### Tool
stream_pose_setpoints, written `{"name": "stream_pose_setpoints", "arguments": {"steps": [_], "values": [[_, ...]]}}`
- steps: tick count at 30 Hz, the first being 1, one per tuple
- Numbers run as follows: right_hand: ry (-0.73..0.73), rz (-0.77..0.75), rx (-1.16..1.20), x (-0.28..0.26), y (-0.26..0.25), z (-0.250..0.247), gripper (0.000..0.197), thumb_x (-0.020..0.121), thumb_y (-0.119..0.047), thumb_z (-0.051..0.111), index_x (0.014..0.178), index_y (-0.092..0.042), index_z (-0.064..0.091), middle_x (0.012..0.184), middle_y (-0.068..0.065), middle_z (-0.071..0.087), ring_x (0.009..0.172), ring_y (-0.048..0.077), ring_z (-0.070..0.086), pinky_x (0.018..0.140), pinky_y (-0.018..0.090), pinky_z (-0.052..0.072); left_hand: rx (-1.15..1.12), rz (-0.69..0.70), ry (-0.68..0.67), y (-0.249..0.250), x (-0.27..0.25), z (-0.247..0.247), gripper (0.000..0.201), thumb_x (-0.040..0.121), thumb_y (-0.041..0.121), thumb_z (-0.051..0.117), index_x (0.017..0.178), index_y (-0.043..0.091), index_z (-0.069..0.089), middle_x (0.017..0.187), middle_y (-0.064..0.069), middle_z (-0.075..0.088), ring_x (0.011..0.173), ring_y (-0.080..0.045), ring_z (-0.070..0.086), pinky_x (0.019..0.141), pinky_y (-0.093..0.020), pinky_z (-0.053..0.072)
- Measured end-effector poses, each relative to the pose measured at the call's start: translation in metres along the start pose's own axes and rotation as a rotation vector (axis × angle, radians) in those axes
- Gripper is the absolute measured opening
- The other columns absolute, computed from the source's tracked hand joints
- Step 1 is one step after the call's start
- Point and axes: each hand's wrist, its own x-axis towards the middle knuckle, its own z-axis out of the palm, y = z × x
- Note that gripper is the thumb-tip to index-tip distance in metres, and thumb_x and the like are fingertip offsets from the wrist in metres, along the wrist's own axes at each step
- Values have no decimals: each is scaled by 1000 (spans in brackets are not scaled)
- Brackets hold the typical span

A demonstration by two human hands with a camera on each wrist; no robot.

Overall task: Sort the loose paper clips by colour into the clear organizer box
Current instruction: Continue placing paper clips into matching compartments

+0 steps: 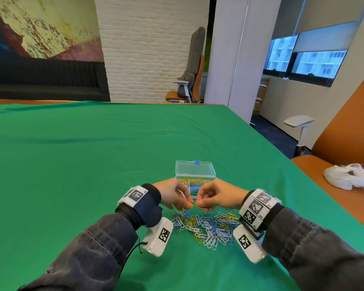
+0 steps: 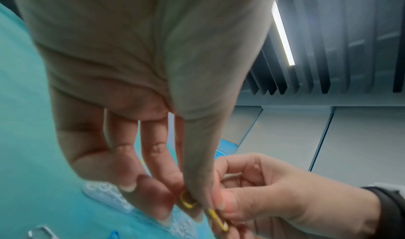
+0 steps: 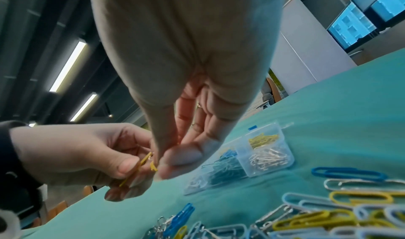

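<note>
No writing is readable. Above the surface's near edge, the left hand (image 1: 172, 195) and right hand (image 1: 215, 196) meet, each pinching a yellow clip (image 1: 194, 203) at its fingertips.

A white-painted brick pillar (image 1: 149, 49) stands at upper centre, an orange office chair (image 1: 189, 80) beside it; blind-shaded windows (image 1: 307, 57) fill the upper right, a peeling mural wall (image 1: 40, 28) the upper left.

No readable text; the wrist bands (image 1: 135, 195) bear only coded markers
</note>
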Motion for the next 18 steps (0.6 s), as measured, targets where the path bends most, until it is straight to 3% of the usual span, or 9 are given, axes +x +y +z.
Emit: {"name": "stream_pose_setpoints", "arguments": {"steps": [7,12,18], "values": [[64,16,223,-6,2,-2,6,84,1,68,86,-2,64,71,9,71,65,16,70,65,23,57,-40,59,23,2,5,6,13,87,26,70,81,23,60,73,9,66,63,0,60,56,-15,48],[72,70,265,-12,2,-3,9,89,-2,63,95,3,60,85,15,73,64,18,71,55,20,55,-57,61,41,-2,3,0,11,89,28,68,84,22,60,77,9,67,65,-1,61,54,-14,48],[66,53,84,-13,6,-2,5,90,-9,64,91,-5,67,77,2,73,61,10,67,58,19,54,-84,42,45,-5,-1,-5,13,90,34,67,89,21,65,79,12,70,66,0,61,53,-13,45]]}}
